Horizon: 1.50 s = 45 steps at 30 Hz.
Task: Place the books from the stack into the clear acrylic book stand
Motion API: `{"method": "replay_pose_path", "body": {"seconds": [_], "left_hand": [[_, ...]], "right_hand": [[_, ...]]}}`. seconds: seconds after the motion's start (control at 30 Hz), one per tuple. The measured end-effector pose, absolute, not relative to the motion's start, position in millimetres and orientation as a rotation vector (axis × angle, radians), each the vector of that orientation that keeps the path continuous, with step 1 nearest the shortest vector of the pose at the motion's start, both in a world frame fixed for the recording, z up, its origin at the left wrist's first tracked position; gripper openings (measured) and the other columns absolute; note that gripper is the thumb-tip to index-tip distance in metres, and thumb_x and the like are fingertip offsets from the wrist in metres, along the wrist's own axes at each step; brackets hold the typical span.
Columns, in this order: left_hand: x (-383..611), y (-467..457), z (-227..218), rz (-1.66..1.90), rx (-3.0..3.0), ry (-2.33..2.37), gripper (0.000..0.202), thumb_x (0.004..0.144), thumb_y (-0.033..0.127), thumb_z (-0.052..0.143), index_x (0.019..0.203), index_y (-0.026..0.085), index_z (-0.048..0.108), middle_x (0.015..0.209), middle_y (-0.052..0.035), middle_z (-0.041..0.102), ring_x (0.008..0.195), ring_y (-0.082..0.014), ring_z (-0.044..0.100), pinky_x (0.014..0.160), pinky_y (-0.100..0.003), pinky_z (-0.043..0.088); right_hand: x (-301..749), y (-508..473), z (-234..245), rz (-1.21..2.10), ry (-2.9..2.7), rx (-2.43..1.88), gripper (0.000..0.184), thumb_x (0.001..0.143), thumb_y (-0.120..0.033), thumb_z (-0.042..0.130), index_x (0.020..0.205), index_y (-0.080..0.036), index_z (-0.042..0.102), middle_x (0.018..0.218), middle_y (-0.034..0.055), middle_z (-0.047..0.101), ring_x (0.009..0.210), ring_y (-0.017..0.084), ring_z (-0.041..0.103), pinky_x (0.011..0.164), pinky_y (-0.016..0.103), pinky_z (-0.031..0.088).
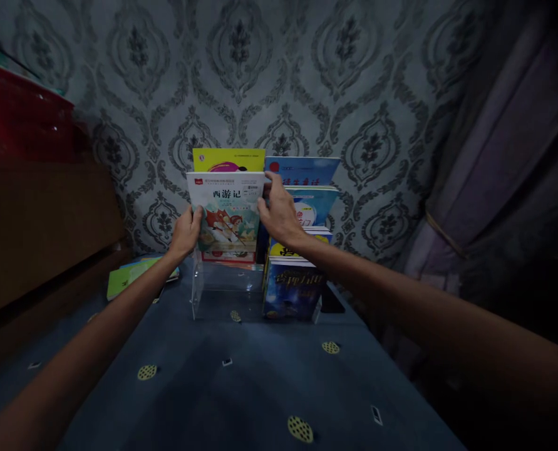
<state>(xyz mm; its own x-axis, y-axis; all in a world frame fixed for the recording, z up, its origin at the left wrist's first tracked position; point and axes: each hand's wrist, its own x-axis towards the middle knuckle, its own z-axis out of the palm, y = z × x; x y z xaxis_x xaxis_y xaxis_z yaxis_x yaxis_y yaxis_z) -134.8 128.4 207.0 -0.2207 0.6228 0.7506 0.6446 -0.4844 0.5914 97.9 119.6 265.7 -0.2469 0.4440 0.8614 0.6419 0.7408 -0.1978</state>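
Observation:
Between both my hands is an upright white-covered book (229,216) with a colourful picture and Chinese title. My left hand (186,233) grips its left edge, thumb on the cover. At its upper right edge, my right hand (281,210) holds it with fingers closed around the side. It stands at the left half of a clear tiered acrylic rack (227,297), in front of a yellow book (229,156). The rack's right half holds a blue book (319,169) at the back, a light blue book (323,203) before it, and a dark blue book (292,291) in front.
Several books (123,275) lie flat left of the rack. A dark flat object (331,299) lies at its right. A brown wooden cabinet (44,225) with a red bag (22,116) on top stands left. A patterned blue cloth (241,394) covers the surface; a curtain (490,150) hangs right.

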Motion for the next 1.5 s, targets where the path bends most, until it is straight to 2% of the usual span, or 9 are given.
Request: {"method": "replay_pose_path", "body": {"seconds": [0.1, 0.3, 0.53, 0.7, 0.9, 1.1, 1.23, 1.37, 1.5], "left_hand": [[-135, 125, 209, -1.567, -1.795, -1.666, 0.023, 0.096, 0.043, 0.043, 0.094, 0.021, 0.049, 0.087, -0.0082, 0.062, 0.087, -0.0272, 0.063, 0.078, -0.035, 0.048], [-139, 125, 209, -1.316, -1.752, -1.779, 0.021, 0.099, 0.038, 0.04, 0.105, 0.02, 0.048, 0.095, -0.012, 0.068, 0.089, -0.0308, 0.067, 0.076, -0.036, 0.047], [-134, 119, 209, -1.242, -1.76, -1.793, 0.024, 0.101, 0.038, 0.035, 0.108, 0.02, 0.05, 0.105, -0.0154, 0.07, 0.092, -0.0317, 0.069, 0.075, -0.036, 0.048], [-129, 114, 218, -1.113, -1.715, -1.858, 0.028, 0.101, 0.037, 0.034, 0.112, 0.017, 0.05, 0.094, -0.0169, 0.071, 0.084, -0.0334, 0.07, 0.071, -0.037, 0.047], [-136, 118, 242, -1.303, -1.701, -1.729, 0.021, 0.099, 0.035, 0.039, 0.108, 0.022, 0.052, 0.085, -0.0093, 0.07, 0.081, -0.0282, 0.069, 0.072, -0.033, 0.047], [-144, 129, 229, -1.645, -1.93, -1.633, 0.024, 0.092, 0.04, 0.05, 0.106, 0.021, 0.054, 0.098, -0.0101, 0.07, 0.093, -0.0272, 0.066, 0.083, -0.037, 0.049], [-150, 142, 216, -1.721, -2.094, -1.596, 0.029, 0.09, 0.045, 0.05, 0.099, 0.019, 0.058, 0.102, -0.0105, 0.07, 0.093, -0.0256, 0.065, 0.084, -0.037, 0.05], [-155, 153, 214, -1.848, -2.235, -1.528, 0.042, 0.088, 0.052, 0.047, 0.102, 0.014, 0.059, 0.104, -0.0122, 0.07, 0.092, -0.0246, 0.065, 0.082, -0.037, 0.052], [-158, 157, 219, -1.942, -2.364, -1.446, 0.048, 0.084, 0.057, 0.051, 0.102, 0.013, 0.061, 0.101, -0.0112, 0.071, 0.091, -0.0241, 0.066, 0.082, -0.036, 0.054]], "right_hand": [[100, 118, 272, -0.383, -1.87, -0.827, 0.053, 0.086, -0.011, 0.039, 0.139, -0.012, 0.039, 0.136, 0.0179, 0.052, 0.128, 0.031, 0.047, 0.106, 0.052, 0.04], [108, 117, 269, -0.529, -1.989, -0.939, 0.035, 0.089, -0.012, 0.038, 0.113, -0.016, 0.063, 0.114, 0.0147, 0.064, 0.113, 0.031, 0.052, 0.097, 0.048, 0.045], [109, 114, 268, -0.623, -2.06, -0.883, 0.055, 0.087, -0.007, 0.04, 0.14, -0.017, 0.049, 0.131, 0.0139, 0.06, 0.122, 0.031, 0.047, 0.099, 0.048, 0.04], [109, 115, 271, -0.698, -2.124, -0.909, 0.047, 0.084, -0.004, 0.043, 0.127, -0.013, 0.059, 0.134, 0.0146, 0.06, 0.128, 0.031, 0.045, 0.104, 0.047, 0.036], [109, 116, 269, -0.769, -2.13, -0.934, 0.04, 0.085, -0.004, 0.044, 0.121, -0.01, 0.061, 0.127, 0.0178, 0.063, 0.121, 0.032, 0.05, 0.101, 0.044, 0.038], [109, 113, 269, -0.796, -2.143, -0.918, 0.045, 0.084, -0.004, 0.044, 0.127, -0.009, 0.058, 0.132, 0.0196, 0.06, 0.129, 0.034, 0.045, 0.106, 0.048, 0.036], [106, 97, 256, -0.772, -2.141, -0.879, 0.051, 0.082, -0.005, 0.046, 0.133, -0.004, 0.053, 0.144, 0.0227, 0.05, 0.138, 0.035, 0.037, 0.112, 0.052, 0.031], [97, 80, 224, -0.527, -2.161, -0.845, 0.054, 0.085, -0.01, 0.044, 0.139, -0.006, 0.046, 0.149, 0.0219, 0.044, 0.139, 0.033, 0.037, 0.114, 0.052, 0.033], [89, 79, 193, -0.111, -2.11, -0.96, 0.058, 0.089, -0.018, 0.039, 0.145, -0.002, 0.035, 0.145, 0.0265, 0.043, 0.136, 0.031, 0.043, 0.111, 0.049, 0.04]]}}
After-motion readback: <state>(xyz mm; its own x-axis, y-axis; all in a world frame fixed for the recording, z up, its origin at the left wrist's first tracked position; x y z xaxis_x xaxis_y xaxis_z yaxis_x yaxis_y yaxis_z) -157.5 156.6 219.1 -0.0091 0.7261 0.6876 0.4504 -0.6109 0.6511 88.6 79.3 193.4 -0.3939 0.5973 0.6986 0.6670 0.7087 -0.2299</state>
